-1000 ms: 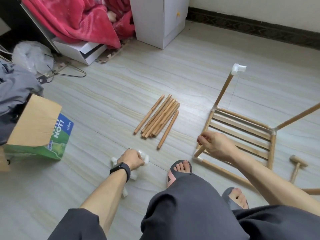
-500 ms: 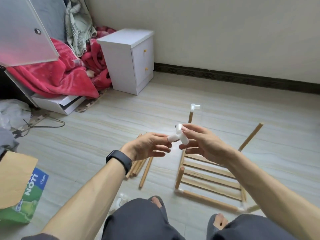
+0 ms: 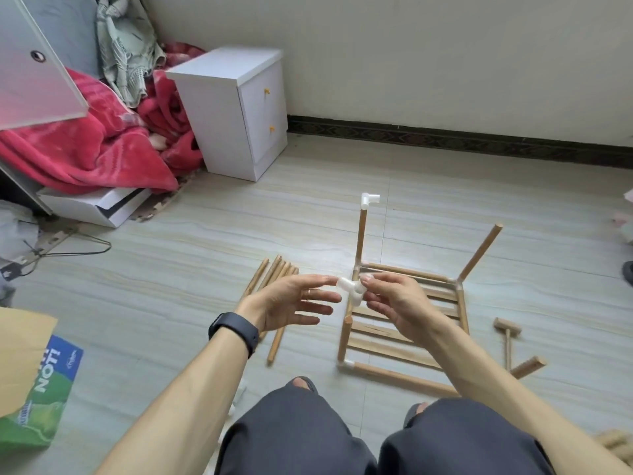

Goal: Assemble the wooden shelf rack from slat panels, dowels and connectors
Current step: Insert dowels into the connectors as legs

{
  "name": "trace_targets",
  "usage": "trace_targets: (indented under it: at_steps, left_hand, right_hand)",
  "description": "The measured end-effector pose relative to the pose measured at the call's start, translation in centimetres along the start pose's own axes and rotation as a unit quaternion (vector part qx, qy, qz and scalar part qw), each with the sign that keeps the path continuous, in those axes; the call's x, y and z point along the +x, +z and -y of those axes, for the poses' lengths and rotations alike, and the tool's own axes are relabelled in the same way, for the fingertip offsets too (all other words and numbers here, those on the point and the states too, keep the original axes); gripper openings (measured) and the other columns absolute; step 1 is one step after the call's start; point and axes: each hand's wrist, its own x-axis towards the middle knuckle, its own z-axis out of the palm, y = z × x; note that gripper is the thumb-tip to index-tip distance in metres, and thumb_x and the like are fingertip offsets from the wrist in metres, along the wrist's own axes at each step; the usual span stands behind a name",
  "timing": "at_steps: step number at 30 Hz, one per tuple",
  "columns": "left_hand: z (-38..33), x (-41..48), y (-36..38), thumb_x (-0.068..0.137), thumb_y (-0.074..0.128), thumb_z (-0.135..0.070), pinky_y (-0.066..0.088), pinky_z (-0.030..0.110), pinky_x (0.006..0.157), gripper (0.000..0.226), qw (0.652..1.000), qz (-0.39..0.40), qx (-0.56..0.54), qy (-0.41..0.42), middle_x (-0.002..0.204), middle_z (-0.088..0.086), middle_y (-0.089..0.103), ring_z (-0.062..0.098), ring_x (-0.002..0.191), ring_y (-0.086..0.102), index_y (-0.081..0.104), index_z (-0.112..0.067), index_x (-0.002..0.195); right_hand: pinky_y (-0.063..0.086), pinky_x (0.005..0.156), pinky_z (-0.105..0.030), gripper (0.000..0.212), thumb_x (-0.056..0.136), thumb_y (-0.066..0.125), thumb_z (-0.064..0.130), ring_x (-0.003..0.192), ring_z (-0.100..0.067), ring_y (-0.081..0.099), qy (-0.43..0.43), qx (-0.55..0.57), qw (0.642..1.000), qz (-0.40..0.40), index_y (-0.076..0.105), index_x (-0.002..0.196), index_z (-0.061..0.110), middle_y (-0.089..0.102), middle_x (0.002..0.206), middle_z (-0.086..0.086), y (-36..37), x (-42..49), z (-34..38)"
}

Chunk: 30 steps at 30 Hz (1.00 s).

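Observation:
A white plastic connector (image 3: 351, 289) is up in the air in front of me. My right hand (image 3: 397, 299) pinches it from the right. My left hand (image 3: 294, 303) has straight, spread fingers, and only its fingertips touch the connector's left arm. Below on the floor lies a slat panel (image 3: 404, 341) with dowels along its sides. One upright dowel at its far left corner carries a white elbow connector (image 3: 369, 199). A second dowel (image 3: 479, 255) leans out from the far right corner. Several loose dowels (image 3: 274, 275) lie to the left, partly behind my left hand.
A wooden mallet (image 3: 507, 332) lies right of the panel. A white nightstand (image 3: 236, 111) and a red blanket (image 3: 102, 142) stand at the back left. A cardboard box (image 3: 30, 371) sits at the left edge. My knees fill the bottom.
My left hand lifted a connector from the floor and brought it up to my right hand, which left the panel's dowel. The left fingers have since spread while the right hand pinches the connector.

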Motion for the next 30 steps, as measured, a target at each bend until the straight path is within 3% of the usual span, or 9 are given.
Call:
trace_targets:
  at_steps: [3, 5, 10, 15, 18, 22, 30]
  left_hand:
    - [1.3, 0.6, 0.9, 0.091, 0.07, -0.048, 0.05, 0.037, 0.095, 0.037, 0.992, -0.076, 0.104, -0.005, 0.116, -0.006, 0.074, 0.015, 0.108, 0.067, 0.067, -0.031, 0.123]
    - [2.2, 1.1, 1.6, 0.089, 0.07, -0.052, 0.049, 0.04, 0.1, 0.039, 0.987, -0.085, 0.135, -0.016, 0.119, -0.008, 0.071, 0.014, 0.112, 0.064, 0.067, -0.033, 0.123]
    - [3.4, 2.0, 3.0, 0.09, 0.067, -0.057, 0.047, 0.039, 0.099, 0.037, 0.991, -0.058, 0.12, -0.008, 0.114, -0.015, 0.074, 0.012, 0.114, 0.064, 0.071, -0.035, 0.12]
    - [3.5, 2.2, 3.4, 0.09, 0.068, -0.053, 0.047, 0.039, 0.1, 0.035, 0.995, -0.058, 0.083, 0.015, 0.111, -0.011, 0.075, 0.008, 0.105, 0.07, 0.069, -0.035, 0.12]
    - [3.8, 2.1, 3.3, 0.087, 0.072, -0.054, 0.048, 0.039, 0.1, 0.041, 0.993, -0.066, 0.095, 0.02, 0.113, -0.012, 0.075, 0.009, 0.109, 0.069, 0.069, -0.035, 0.123]
    - [3.9, 2.0, 3.4, 0.091, 0.07, -0.042, 0.048, 0.038, 0.098, 0.032, 0.995, -0.067, 0.075, 0.023, 0.111, -0.01, 0.076, 0.006, 0.104, 0.071, 0.07, -0.032, 0.121]
    - [5.0, 2.4, 3.2, 0.089, 0.074, -0.035, 0.05, 0.035, 0.093, 0.008, 0.991, -0.078, 0.107, 0.032, 0.099, -0.014, 0.077, 0.003, 0.096, 0.072, 0.072, -0.037, 0.096]
  right_hand:
    - [0.056, 0.072, -0.025, 0.039, 0.082, 0.084, 0.02, 0.076, -0.015, 0.072, 0.012, -0.011, 0.999, -0.04, 0.069, 0.11, -0.003, 0.076, 0.088, -0.009, -0.1, 0.1, -2.1]
    - [0.057, 0.071, -0.025, 0.034, 0.084, 0.082, 0.018, 0.078, -0.017, 0.075, 0.021, -0.005, 0.998, -0.054, 0.068, 0.109, -0.002, 0.078, 0.087, -0.009, -0.1, -0.1, -3.3]
    - [0.06, 0.072, -0.024, 0.039, 0.085, 0.082, 0.016, 0.091, -0.027, 0.077, 0.031, 0.067, 0.996, -0.046, 0.062, 0.111, -0.006, 0.078, 0.095, -0.017, -0.6, -1.0, -4.2]
    - [0.062, 0.078, -0.029, 0.042, 0.083, 0.083, 0.014, 0.093, -0.031, 0.076, 0.038, 0.093, 0.994, -0.049, 0.057, 0.11, -0.004, 0.077, 0.095, -0.02, -0.4, -1.4, -4.5]
    - [0.061, 0.077, -0.028, 0.042, 0.082, 0.085, 0.02, 0.093, -0.03, 0.076, 0.033, 0.061, 0.997, -0.043, 0.058, 0.107, -0.002, 0.077, 0.095, -0.019, -0.2, -1.6, -4.5]
    - [0.061, 0.074, -0.028, 0.041, 0.081, 0.086, 0.025, 0.09, -0.029, 0.077, 0.018, 0.005, 0.999, -0.039, 0.061, 0.102, 0.0, 0.078, 0.092, -0.017, -0.3, -1.9, -4.6]
    - [0.061, 0.07, -0.028, 0.042, 0.081, 0.086, 0.03, 0.087, -0.028, 0.077, 0.028, -0.035, 0.998, -0.043, 0.065, 0.101, 0.0, 0.078, 0.088, -0.016, -0.6, -1.8, -5.6]
